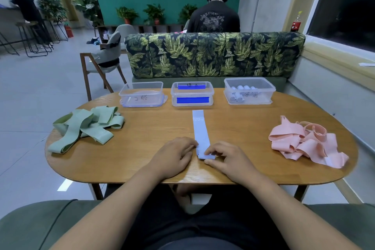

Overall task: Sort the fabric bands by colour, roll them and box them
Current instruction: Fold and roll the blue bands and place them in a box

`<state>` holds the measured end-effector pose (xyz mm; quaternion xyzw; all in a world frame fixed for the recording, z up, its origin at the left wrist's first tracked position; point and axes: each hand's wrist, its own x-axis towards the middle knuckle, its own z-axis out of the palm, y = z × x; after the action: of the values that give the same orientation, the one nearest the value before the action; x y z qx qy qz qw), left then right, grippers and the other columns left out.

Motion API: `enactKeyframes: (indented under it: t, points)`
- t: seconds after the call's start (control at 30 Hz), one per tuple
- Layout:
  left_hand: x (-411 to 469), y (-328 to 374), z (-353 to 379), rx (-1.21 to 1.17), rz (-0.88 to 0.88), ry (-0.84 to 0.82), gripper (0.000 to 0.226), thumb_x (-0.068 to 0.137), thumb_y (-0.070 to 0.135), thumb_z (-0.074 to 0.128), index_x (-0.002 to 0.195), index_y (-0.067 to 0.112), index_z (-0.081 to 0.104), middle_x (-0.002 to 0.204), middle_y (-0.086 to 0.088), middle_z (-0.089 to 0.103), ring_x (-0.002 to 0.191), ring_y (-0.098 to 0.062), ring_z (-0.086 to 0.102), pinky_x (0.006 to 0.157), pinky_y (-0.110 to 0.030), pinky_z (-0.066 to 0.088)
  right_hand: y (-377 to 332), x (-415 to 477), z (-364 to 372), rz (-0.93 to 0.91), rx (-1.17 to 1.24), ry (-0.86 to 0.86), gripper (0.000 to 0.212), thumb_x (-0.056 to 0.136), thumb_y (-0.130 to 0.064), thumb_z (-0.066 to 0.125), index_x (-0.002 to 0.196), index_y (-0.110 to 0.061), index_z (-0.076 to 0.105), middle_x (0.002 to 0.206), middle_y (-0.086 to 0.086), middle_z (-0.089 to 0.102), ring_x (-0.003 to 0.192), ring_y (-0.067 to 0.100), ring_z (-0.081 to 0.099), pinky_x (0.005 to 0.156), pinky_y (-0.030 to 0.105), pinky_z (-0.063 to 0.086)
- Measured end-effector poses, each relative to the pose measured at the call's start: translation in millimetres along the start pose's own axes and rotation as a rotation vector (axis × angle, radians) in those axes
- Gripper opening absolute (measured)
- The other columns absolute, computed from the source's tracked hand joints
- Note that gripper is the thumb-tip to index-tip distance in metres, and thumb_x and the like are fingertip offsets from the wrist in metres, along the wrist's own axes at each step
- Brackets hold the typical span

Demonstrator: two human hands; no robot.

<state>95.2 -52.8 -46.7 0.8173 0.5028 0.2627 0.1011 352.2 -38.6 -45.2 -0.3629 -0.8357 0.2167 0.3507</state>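
Where the near edge of the wooden surface (154,128) meets the middle, a pale blue band (199,132) is laid out flat, running straight from just short of that edge toward the far edge. Its near end is turned over into a small fold, and this fold is pinched by the right hand (227,158), whose fingers (211,151) are curled down onto it with the thumb set against the near side. The left hand (174,156) is rested palm down just beside the band, its bent fingers brought to the band's left margin; whether the fabric is actually gripped there cannot be told.

A loose heap of green bands (87,126) is piled toward the left end of the surface, and a tangled heap of pink bands (306,144) is piled toward the right end, both well apart from the hands.

Three clear plastic boxes are lined up along the far edge. The left box (141,94) is seen with handwriting on it. The middle box (192,94) is marked with two blue strips. In the right box (249,91), several pale rolled bands (243,88) are held, some in a row at the back and some lying at the front.
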Motion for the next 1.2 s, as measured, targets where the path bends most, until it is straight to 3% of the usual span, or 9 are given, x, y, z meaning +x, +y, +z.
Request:
enactKeyframes:
  t: [0.17, 0.37, 0.5, 0.63, 0.87, 1.07, 1.2]
  points:
    - [-11, 11, -2, -0.077, 0.160, -0.072, 0.032, 0.099, 0.011, 0.057, 0.127, 0.025, 0.065, 0.128, 0.014, 0.067, 0.121, -0.008, 0.061, 0.105, -0.033, 0.048, -2, -2, 0, -0.069, -0.054, -0.038, 0.025, 0.085, -0.032, 0.086, 0.109, -0.030, 0.076, 0.103, -0.018, 0.069, 0.099, 0.004, 0.065, 0.089, 0.024, 0.051]
    - [-15, 19, -1, -0.035, 0.161, -0.094, 0.022, 0.099, 0.040, 0.068, 0.119, 0.029, 0.067, 0.120, 0.017, 0.069, 0.110, -0.005, 0.063, 0.101, -0.031, 0.047, -7, -3, -2, -0.061, -0.049, -0.053, 0.020, 0.082, -0.018, 0.081, 0.098, -0.029, 0.075, 0.093, -0.014, 0.068, 0.090, 0.011, 0.066, 0.080, 0.032, 0.054]
    - [-10, 21, -1, -0.042, 0.135, -0.081, 0.012, 0.104, 0.037, 0.061, 0.111, 0.030, 0.068, 0.112, 0.017, 0.070, 0.103, -0.004, 0.063, 0.095, -0.034, 0.050, -4, -4, 0, -0.034, -0.005, -0.030, 0.021, 0.087, -0.007, 0.075, 0.097, -0.025, 0.078, 0.096, -0.012, 0.071, 0.090, 0.013, 0.071, 0.081, 0.032, 0.058]
    - [-14, 19, 0, -0.031, 0.114, -0.060, 0.014, 0.107, 0.034, 0.056, 0.112, 0.028, 0.068, 0.106, 0.016, 0.068, 0.101, -0.002, 0.060, 0.093, -0.029, 0.049, -5, -6, 0, -0.039, 0.006, -0.028, 0.016, 0.091, -0.009, 0.075, 0.095, -0.025, 0.078, 0.095, -0.013, 0.072, 0.087, 0.013, 0.070, 0.079, 0.036, 0.057]
    - [-14, 21, -1, -0.050, 0.116, -0.061, 0.009, 0.106, 0.031, 0.057, 0.111, 0.030, 0.065, 0.105, 0.018, 0.066, 0.101, -0.002, 0.057, 0.093, -0.031, 0.048, -7, -7, 0, -0.035, -0.019, -0.041, 0.013, 0.092, -0.014, 0.075, 0.096, -0.027, 0.078, 0.096, -0.016, 0.071, 0.092, 0.010, 0.068, 0.083, 0.030, 0.053]
    - [-15, 19, 0, -0.038, 0.174, -0.055, 0.009, 0.109, 0.030, 0.055, 0.108, 0.027, 0.064, 0.110, 0.016, 0.059, 0.111, -0.008, 0.053, 0.099, -0.034, 0.046, -5, -8, 2, -0.053, -0.101, -0.053, 0.027, 0.089, -0.005, 0.066, 0.096, -0.028, 0.078, 0.094, -0.022, 0.067, 0.093, 0.002, 0.062, 0.082, 0.017, 0.045]
    - [-17, 19, 2, -0.012, 0.200, -0.029, 0.013, 0.109, 0.030, 0.055, 0.111, 0.025, 0.067, 0.114, 0.014, 0.061, 0.113, -0.010, 0.053, 0.101, -0.033, 0.046, -4, -8, 3, -0.061, -0.115, -0.052, 0.025, 0.088, -0.011, 0.065, 0.093, -0.032, 0.078, 0.091, -0.018, 0.066, 0.093, 0.006, 0.059, 0.083, 0.023, 0.047]
